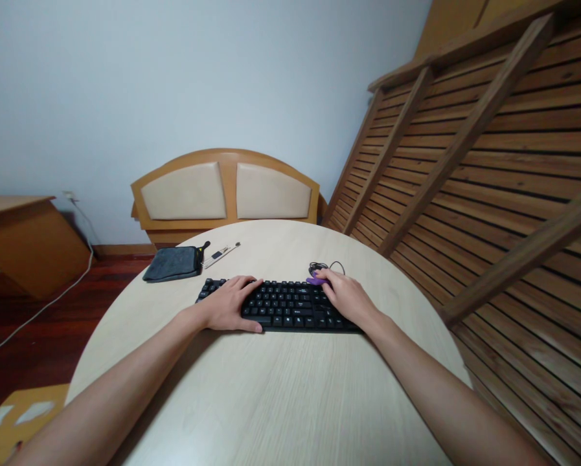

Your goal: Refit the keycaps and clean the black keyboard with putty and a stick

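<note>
A black keyboard (290,307) lies flat on the round table, its keys facing up. My left hand (229,304) spans the left part of it, with the fingers at the far edge and the thumb along the near edge. Over the right part of the keyboard, my right hand (346,294) holds a small purple object (317,280) at its fingertips, close to the far edge. Most of that object is hidden under the fingers, so its kind is unclear. Just beyond it is a coiled black cable (319,266).
A dark grey cloth (172,264), folded or a pouch, lies on the pale round table (280,401) at the back left. Beside it are a black-handled item (205,246) and a thin flat strip (222,254). A slatted wooden frame (465,175) leans at the right; a headboard (229,191) stands behind.
</note>
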### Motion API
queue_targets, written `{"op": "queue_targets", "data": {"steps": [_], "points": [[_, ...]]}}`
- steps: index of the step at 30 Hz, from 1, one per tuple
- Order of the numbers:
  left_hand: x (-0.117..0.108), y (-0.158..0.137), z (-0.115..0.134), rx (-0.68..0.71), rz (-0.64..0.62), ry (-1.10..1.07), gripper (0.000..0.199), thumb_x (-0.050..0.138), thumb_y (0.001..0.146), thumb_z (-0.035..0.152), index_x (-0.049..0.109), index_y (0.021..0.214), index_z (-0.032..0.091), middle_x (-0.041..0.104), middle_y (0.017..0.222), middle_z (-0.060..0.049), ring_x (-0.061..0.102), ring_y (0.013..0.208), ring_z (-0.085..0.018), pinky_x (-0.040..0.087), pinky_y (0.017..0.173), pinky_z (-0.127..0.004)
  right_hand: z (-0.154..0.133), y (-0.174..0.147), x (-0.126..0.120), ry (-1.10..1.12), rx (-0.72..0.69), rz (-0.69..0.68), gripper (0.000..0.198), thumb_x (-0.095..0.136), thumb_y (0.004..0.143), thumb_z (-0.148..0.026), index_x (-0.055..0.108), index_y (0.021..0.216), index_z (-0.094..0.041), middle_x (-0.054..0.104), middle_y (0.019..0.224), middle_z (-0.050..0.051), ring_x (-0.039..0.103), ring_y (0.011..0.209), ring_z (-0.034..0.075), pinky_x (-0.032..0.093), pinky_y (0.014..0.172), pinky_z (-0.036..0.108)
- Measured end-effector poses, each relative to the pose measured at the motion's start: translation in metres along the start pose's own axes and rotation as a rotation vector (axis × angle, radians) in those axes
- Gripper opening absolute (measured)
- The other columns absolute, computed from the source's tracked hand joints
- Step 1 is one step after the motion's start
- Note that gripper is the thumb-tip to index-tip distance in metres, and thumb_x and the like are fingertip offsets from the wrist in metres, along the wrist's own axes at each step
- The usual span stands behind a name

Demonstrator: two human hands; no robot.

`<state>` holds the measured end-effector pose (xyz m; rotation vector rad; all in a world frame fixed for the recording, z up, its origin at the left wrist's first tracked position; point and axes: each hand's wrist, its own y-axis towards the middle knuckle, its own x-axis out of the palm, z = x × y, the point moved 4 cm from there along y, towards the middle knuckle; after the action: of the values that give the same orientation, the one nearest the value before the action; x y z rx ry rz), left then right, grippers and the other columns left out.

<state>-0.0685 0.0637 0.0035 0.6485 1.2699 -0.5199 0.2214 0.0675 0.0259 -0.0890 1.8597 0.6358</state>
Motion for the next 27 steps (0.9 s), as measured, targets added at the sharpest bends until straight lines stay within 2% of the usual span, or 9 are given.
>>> {"op": "queue_targets", "data": {"steps": [3,6,11,16,19,22,24,27], "points": [[-0.001,0.0,0.0,-0.003,-0.005,-0.009,0.111,0.061,0.07,0.086,0.031,0.153,0.019,0.045,0.146,-0.019,0.044,0.134,-0.037,0.036,0.112,-0.051,0.002,-0.001,0.007,-0.037,-0.024,-0.12,0.03,0.05,0.098,-0.018,0.064,0.124,-0.023,0.073,0.121,0.006,0.071,0.105,0.026,0.055,0.09,0.039],[-0.004,0.0,0.001,-0.013,-0.02,-0.023,0.112,0.062,0.068,0.086,0.033,0.152,0.019,0.045,0.147,-0.019,0.044,0.133,-0.037,0.036,0.113,-0.051,-0.003,-0.003,0.004,-0.052,-0.075,-0.144,0.03,0.049,0.099,-0.02,0.065,0.125,-0.025,0.074,0.12,0.005,0.072,0.103,0.026,0.056,0.089,0.039],[-0.011,-0.005,-0.003,-0.094,-0.107,-0.048,0.119,0.064,0.063,0.085,0.033,0.153,0.014,0.043,0.147,-0.02,0.043,0.134,-0.039,0.034,0.114,-0.049,-0.012,-0.006,0.005,0.026,-0.181,-0.144,0.034,0.05,0.098,-0.015,0.065,0.126,-0.027,0.069,0.129,0.003,0.067,0.117,0.023,0.054,0.098,0.038],[-0.015,-0.013,-0.008,-0.168,-0.182,-0.024,0.123,0.068,0.06,0.08,0.027,0.156,0.016,0.043,0.148,-0.019,0.041,0.135,-0.039,0.035,0.114,-0.05,-0.021,-0.008,0.01,0.069,-0.244,-0.149,0.036,0.049,0.097,-0.012,0.066,0.126,-0.026,0.068,0.131,0.003,0.062,0.124,0.022,0.052,0.102,0.04],[-0.015,-0.011,0.005,-0.13,-0.138,0.042,0.116,0.067,0.066,0.077,0.025,0.157,0.018,0.039,0.153,-0.02,0.036,0.139,-0.041,0.031,0.115,-0.055,-0.024,-0.008,0.01,0.086,-0.244,-0.144,0.037,0.049,0.097,-0.011,0.066,0.126,-0.026,0.069,0.131,0.005,0.062,0.124,0.023,0.052,0.103,0.042],[-0.008,-0.004,0.025,-0.048,-0.066,0.083,0.115,0.058,0.071,0.083,0.022,0.158,0.016,0.028,0.16,-0.022,0.026,0.145,-0.044,0.024,0.117,-0.061,-0.024,-0.008,0.01,0.105,-0.238,-0.139,0.036,0.048,0.098,-0.012,0.066,0.126,-0.025,0.069,0.131,0.005,0.061,0.125,0.022,0.051,0.104,0.041],[-0.002,0.0,0.036,-0.005,-0.028,0.077,0.115,0.053,0.073,0.087,0.019,0.159,0.017,0.025,0.162,-0.022,0.022,0.147,-0.044,0.023,0.117,-0.061,-0.024,-0.008,0.009,0.105,-0.235,-0.141,0.036,0.048,0.098,-0.012,0.066,0.126,-0.025,0.068,0.132,0.005,0.061,0.126,0.022,0.05,0.105,0.041],[0.008,0.004,0.042,-0.029,-0.01,0.078,0.108,0.045,0.079,0.087,0.02,0.159,0.017,0.023,0.162,-0.021,0.022,0.148,-0.044,0.024,0.117,-0.061,-0.026,-0.009,0.007,0.083,-0.229,-0.161,0.036,0.048,0.098,-0.012,0.066,0.126,-0.025,0.067,0.133,0.005,0.06,0.126,0.023,0.05,0.104,0.042]]}}
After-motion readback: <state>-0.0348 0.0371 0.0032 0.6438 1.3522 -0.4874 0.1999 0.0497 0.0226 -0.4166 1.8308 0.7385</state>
